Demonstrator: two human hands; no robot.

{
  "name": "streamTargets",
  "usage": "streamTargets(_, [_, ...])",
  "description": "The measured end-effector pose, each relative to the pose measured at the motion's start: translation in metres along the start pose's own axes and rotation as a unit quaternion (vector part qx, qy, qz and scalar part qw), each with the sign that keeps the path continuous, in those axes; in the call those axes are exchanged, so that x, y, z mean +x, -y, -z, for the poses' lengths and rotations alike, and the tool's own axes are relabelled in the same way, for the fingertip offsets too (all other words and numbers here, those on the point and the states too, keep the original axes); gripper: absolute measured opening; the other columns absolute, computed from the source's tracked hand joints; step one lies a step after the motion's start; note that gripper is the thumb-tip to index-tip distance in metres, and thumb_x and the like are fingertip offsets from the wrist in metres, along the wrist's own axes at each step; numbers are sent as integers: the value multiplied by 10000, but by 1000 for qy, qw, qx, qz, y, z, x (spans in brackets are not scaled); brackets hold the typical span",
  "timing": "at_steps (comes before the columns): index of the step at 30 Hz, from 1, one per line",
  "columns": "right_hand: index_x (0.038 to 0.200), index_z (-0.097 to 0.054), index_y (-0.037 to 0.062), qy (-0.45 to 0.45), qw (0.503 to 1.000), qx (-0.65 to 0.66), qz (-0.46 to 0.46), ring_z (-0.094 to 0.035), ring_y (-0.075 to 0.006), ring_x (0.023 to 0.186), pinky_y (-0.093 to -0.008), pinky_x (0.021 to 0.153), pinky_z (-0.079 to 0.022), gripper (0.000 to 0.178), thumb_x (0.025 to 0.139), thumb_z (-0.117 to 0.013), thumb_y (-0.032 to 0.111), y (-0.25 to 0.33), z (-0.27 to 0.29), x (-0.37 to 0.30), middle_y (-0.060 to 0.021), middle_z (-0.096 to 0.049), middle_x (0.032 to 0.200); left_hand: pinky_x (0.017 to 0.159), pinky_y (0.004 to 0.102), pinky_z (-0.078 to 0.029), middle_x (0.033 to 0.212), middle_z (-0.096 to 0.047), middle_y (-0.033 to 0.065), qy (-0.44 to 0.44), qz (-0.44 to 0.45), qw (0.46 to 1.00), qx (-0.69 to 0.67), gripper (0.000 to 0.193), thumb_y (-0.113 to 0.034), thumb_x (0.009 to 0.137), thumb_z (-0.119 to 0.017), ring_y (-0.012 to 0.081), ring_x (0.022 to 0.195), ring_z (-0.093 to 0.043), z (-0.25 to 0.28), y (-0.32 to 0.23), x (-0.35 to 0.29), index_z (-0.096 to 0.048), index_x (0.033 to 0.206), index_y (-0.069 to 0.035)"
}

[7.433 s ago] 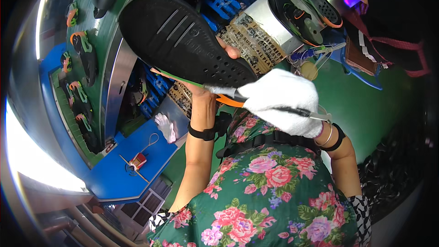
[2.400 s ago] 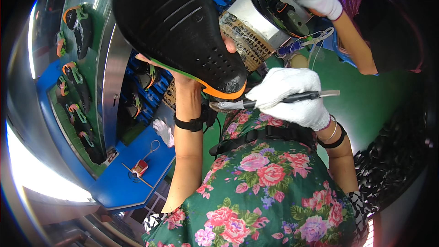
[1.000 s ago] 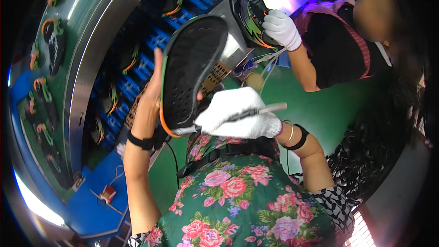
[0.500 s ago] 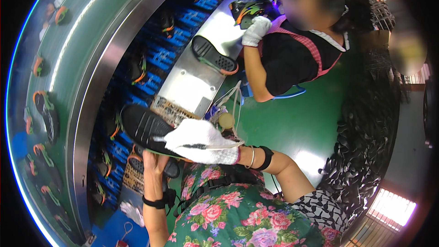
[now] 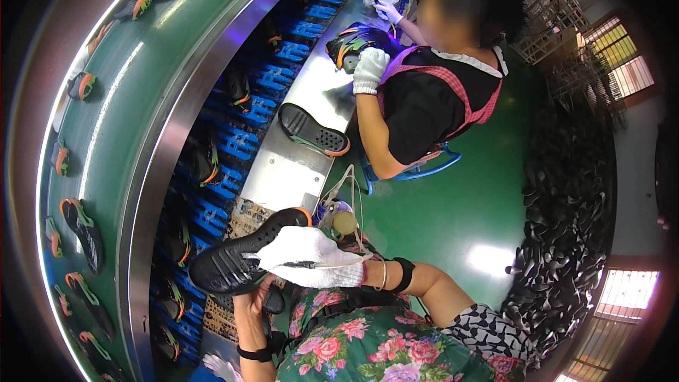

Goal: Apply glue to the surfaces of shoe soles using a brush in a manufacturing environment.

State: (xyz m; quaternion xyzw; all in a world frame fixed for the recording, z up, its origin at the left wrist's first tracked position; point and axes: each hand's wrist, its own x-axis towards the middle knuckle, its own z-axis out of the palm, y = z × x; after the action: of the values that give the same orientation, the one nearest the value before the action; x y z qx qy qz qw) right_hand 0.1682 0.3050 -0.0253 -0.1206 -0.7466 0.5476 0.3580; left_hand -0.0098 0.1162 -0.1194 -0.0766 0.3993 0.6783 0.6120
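A black shoe sole with ridges and an orange-edged end lies tilted in front of me, its ridged side up. My left hand, bare, grips it from below near its middle, the fingers partly hidden beneath. Over the sole is my right hand in a white knitted glove, closed on a thin pen-like applicator. The applicator's tip meets the ridged face, and a pale thin hose runs back from it along the wrist. Wet-looking shine shows on the ridges by the tip.
Ahead, a metal worktop carries another black sole. A co-worker's gloved hand holds a black and orange shoe. Left of the worktop, blue racks hold shoes beside a green conveyor. A round container stands near my right hand.
The sole has turned in my left hand, so its orange-edged end now shows at the upper right. My right hand stays over it with the applicator. The whole view has shifted.
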Motion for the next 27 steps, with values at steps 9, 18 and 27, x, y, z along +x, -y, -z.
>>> streamTargets(9, [939, -754, 63, -52, 998, -21, -24, -692, -272, 797, -378, 721, -549, 141, 801, -781, 48, 21, 4, 9, -82, -744, 901, 1051, 446, -508, 1348, -626, 176, 17, -96, 981, -168, 488, -299, 1082, -426, 296, 1154, -648, 2, 2, 3, -403, 1510, -65])
streamTargets(18, [988, -769, 9, 14, 995, -79, 57, -732, -273, 866, -367, 768, -577, 190, 799, -787, -1, 34, 13, 28, -141, -765, 1009, 1035, 498, -526, 1277, -671, 218, 86, -36, 965, -247, 669, -553, 962, -506, 356, 1116, -681, -45, 8, 1, -607, 1317, 4])
streamTargets(27, [996, -765, -4, 48, 987, -97, 122, -730, -283, 910, -368, 782, -582, 255, 743, -783, -33, 37, 8, 41, -150, -764, 1042, 1177, 562, -361, 1573, -390, 249, 225, 47, 880, -417, 950, -717, 929, -525, 402, 1407, -450, -92, 7, -11, -337, 1562, -34])
